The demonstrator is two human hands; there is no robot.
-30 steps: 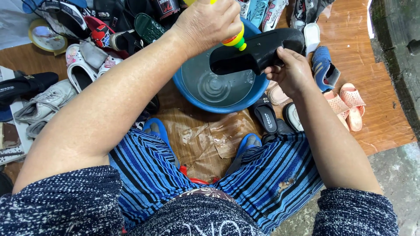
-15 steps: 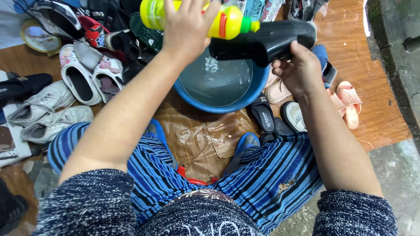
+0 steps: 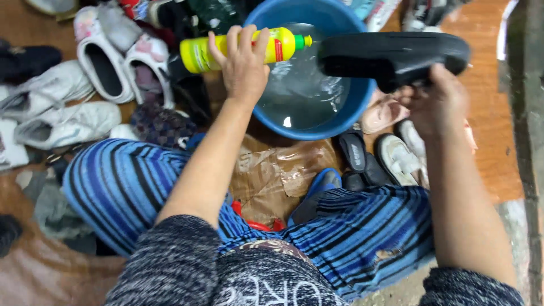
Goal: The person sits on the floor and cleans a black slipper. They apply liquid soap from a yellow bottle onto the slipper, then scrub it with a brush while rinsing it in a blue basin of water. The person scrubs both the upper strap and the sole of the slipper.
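Observation:
My left hand [image 3: 242, 63] grips a yellow squeeze bottle [image 3: 199, 53] with a green cap, held sideways with its nozzle pointing right over the blue basin [image 3: 351, 107]. Water fills the basin. My right hand [image 3: 435, 102] holds a black sandal [image 3: 391, 56] by its underside, level above the basin's right rim. The bottle's nozzle sits just left of the sandal's toe end, a small gap between them.
Many shoes lie around: white slippers [image 3: 107, 62] and white sneakers [image 3: 62, 119] at left, black and white sandals [image 3: 374, 153] below the basin. A crumpled brown plastic bag [image 3: 277, 175] lies between my striped-trousered knees. A dark concrete edge [image 3: 530, 141] runs down the right.
The view shifted closer and left. My left hand turned the yellow bottle level, nozzle toward the sandal. My right hand kept the black sandal above the basin.

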